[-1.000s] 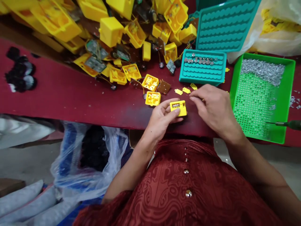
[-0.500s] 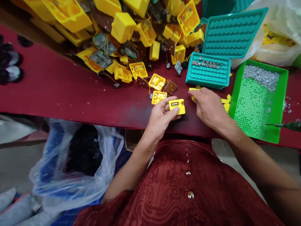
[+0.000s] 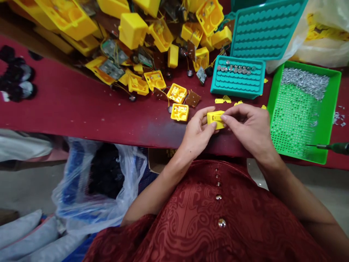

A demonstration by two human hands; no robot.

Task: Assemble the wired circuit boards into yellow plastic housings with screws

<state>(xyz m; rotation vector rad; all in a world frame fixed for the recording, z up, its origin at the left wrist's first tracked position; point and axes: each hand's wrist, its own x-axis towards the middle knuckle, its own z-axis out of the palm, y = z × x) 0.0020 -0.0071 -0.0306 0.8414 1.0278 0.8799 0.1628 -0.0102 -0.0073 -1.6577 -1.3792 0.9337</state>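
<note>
My left hand [image 3: 196, 131] grips a small yellow plastic case [image 3: 219, 126] between thumb and fingers, low over the front of the table. With thumb and forefinger, my right hand [image 3: 252, 125] pinches a small yellow battery cover [image 3: 217, 118] against the battery recess on the case's upper face. The cover lies over the recess, so the button cells inside are hidden; whether it is seated I cannot tell. Just beyond my hands are loose yellow covers [image 3: 219, 101]. Left of them lie two open yellow case halves [image 3: 179, 112] with wires and a brown circuit board [image 3: 193, 98].
A teal tray [image 3: 237, 91] holds rows of button cells, its ridged lid behind it. On the right, a green basket [image 3: 327, 145] contains screws, with a screwdriver [image 3: 334, 147] across its edge. Yellow cases [image 3: 133, 31] are heaped at the back. A plastic-lined bin [image 3: 61, 196] stands below left.
My right hand has brought a yellow cover from the table to the case, over the exposed button cells. My left hand has shifted slightly right with the case.
</note>
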